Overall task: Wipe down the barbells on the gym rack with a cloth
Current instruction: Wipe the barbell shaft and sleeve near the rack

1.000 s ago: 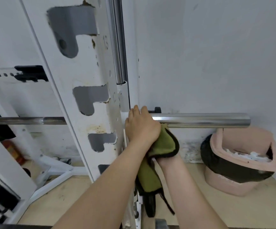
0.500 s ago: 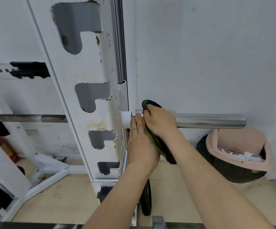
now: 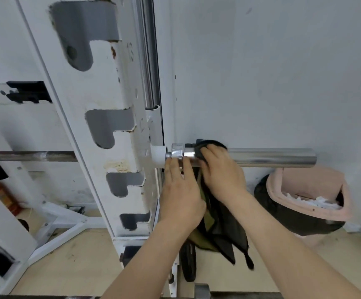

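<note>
- Setting: the weights area of an indoor gym.
- White steel rack upright [image 3: 110,104], centre, has a column of hooked notches cut into it. A number "13" sits beside one notch, and the paint is chipped and rust-stained.
- Chrome guide rod [image 3: 148,50] runs vertically just right of the upright.
- Barbell [image 3: 272,157] lies horizontally across the rack, its thick chrome sleeve projecting right.
- Black weight plate [image 3: 189,264] stands on edge near the rack's foot.
- White frame legs [image 3: 65,225] rest on the pale floor [image 3: 78,255], left.
- Pink bin [image 3: 304,184] with a black liner stands at right, against the plain wall [image 3: 283,72].
</note>
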A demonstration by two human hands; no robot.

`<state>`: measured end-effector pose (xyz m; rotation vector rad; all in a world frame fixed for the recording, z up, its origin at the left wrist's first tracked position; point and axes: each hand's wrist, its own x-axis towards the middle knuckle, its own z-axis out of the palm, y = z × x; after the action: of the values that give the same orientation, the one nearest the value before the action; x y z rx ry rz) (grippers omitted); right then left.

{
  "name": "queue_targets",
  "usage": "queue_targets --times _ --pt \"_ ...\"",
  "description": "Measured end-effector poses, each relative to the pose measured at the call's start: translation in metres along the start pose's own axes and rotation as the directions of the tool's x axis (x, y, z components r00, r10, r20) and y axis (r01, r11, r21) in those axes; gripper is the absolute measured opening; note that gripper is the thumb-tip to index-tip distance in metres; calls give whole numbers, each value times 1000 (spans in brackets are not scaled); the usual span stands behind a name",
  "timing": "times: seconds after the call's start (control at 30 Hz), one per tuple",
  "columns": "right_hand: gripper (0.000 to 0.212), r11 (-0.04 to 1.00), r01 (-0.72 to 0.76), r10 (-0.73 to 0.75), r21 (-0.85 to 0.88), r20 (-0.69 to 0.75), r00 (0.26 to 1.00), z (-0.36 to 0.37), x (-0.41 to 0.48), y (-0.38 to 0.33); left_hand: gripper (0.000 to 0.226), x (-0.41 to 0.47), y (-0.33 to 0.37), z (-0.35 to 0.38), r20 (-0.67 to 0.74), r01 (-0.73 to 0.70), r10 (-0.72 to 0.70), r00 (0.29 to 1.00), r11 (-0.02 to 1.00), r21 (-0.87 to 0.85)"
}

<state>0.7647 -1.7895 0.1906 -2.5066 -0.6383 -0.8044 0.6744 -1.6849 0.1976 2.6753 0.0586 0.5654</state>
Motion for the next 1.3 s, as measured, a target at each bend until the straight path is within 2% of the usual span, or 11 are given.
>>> queue_targets --times 0.13,0.23,0.3,0.43,0.57,0.7,0.87,0.93,1.07,1.23,1.3 --pt "31 980 -190 182 -65 -105 978 -40 -20 65 93 5 2 1 75 -41 35 997 996 77" --pt "30 914 -396 375 -86 -193 907 -49 -17 67 88 6 14 -4 101 31 -26 994 998 -47" --pt "32 933 -344 327 -101 -155 932 -26 -11 32 84 6 22 -6 111 50 -37 993 991 -123" --pt "44 997 -15 9 74 77 997 20 -9 -20 63 6 18 0 26 -8 13 1000 982 -189" --pt "33 959 -178 193 219 -49 980 -11 -20 -3 66 -17 9 -11 178 -12 67 982 956 -295" --pt "25 864 -452 486 219 -134 864 -47 -35 7 58 -39 6 -7 279 -104 176 944 961 -257" --pt "16 755 -357 384 550 71 921 -85 -61 -29 46 -59 8 -18 358 7 197 913 868 -496" --pt "17 711 -305 348 633 59 935 -99 -68 -51 36 -65 8 -26 319 35 207 925 790 -612" --pt "14 509 -237 448 827 -20 894 -122 -80 -99 41 -89 -4 -61 295 79 205 933 684 -725" --pt "27 5 -198 538 980 165 826 -128 -110 -180 39 -141 -47 -134 315 89 316 895 566 -820" --pt "31 -72 -214 509 974 220 832 -118 -120 -225 28 -167 -81 -169 322 130 326 889 495 -859"
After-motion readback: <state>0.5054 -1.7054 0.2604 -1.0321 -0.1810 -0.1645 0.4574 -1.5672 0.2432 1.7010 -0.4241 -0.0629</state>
